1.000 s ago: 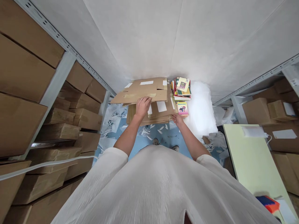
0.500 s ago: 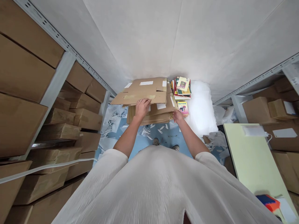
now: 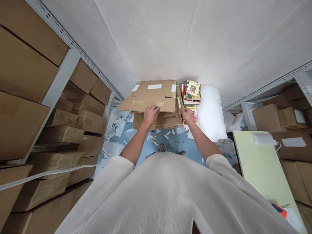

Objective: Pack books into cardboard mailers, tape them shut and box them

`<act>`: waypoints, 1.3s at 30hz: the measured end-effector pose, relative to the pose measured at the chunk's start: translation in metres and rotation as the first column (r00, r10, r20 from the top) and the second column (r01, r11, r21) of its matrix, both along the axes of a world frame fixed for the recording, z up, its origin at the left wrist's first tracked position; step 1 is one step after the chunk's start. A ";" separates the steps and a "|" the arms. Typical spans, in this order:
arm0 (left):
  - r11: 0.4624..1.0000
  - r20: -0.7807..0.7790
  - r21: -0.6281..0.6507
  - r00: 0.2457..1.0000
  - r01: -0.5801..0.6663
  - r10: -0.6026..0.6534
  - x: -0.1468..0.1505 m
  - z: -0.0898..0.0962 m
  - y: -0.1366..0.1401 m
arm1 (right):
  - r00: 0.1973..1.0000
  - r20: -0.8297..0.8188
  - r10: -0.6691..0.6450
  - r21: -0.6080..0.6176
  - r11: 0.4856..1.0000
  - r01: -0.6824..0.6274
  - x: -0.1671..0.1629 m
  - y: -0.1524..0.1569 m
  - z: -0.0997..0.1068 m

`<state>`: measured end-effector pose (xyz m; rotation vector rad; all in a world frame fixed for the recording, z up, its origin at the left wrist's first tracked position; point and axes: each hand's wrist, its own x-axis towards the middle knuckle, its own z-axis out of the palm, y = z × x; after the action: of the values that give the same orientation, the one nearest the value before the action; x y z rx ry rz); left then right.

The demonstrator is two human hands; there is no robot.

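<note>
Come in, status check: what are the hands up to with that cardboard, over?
Left hand at near edge of top cardboard. Right hand by right edge of lower cardboard, exact grip unclear. Books close by on the right.

Soft, even light — the white stack (image 3: 211, 113) washes out, shelved boxes (image 3: 63, 135) sit dim — edges stretched.

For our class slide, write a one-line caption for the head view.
Left hand and right hand at the edges of stacked cardboard, books alongside.
</note>
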<state>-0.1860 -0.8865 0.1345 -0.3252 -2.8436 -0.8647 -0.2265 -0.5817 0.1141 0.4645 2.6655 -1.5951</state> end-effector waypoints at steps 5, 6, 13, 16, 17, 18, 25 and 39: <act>1.000 0.003 0.022 1.000 0.003 -0.003 0.002 -0.003 0.002 | 0.995 -0.082 -0.057 0.109 0.992 0.066 -0.006 0.007 0.022; 1.000 0.004 0.021 1.000 0.001 -0.001 0.002 -0.003 0.002 | 0.993 -0.100 -0.059 0.116 0.991 0.071 -0.007 0.009 0.026; 0.998 -0.012 0.051 1.000 -0.025 0.025 -0.004 0.006 -0.003 | 0.974 -0.217 -0.064 0.109 0.990 0.089 -0.018 0.031 0.059; 0.997 -0.017 0.070 0.999 -0.039 0.040 -0.006 0.008 -0.003 | 0.968 -0.245 -0.055 0.111 0.990 0.084 -0.023 0.045 0.070; 0.996 -0.021 0.072 0.999 -0.042 0.044 -0.006 0.008 -0.003 | 0.965 -0.257 -0.052 0.110 0.990 0.082 -0.024 0.050 0.073; 0.996 -0.026 0.073 0.999 -0.046 0.048 -0.006 0.007 -0.003 | 0.962 -0.269 -0.047 0.109 0.991 0.079 -0.026 0.055 0.077; 0.999 -0.039 0.009 0.998 -0.040 0.041 -0.004 0.008 -0.003 | 0.951 -0.306 -0.034 0.027 0.999 0.044 -0.038 0.082 0.109; 0.995 0.297 -0.021 0.951 0.098 -0.088 0.003 -0.037 0.024 | 0.869 -0.484 0.104 0.088 0.994 -0.070 -0.030 0.092 0.191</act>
<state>-0.1833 -0.8625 0.0976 -0.3649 -3.1447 -0.9544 -0.2568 -0.4895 0.3049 -0.0841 3.0425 -1.7992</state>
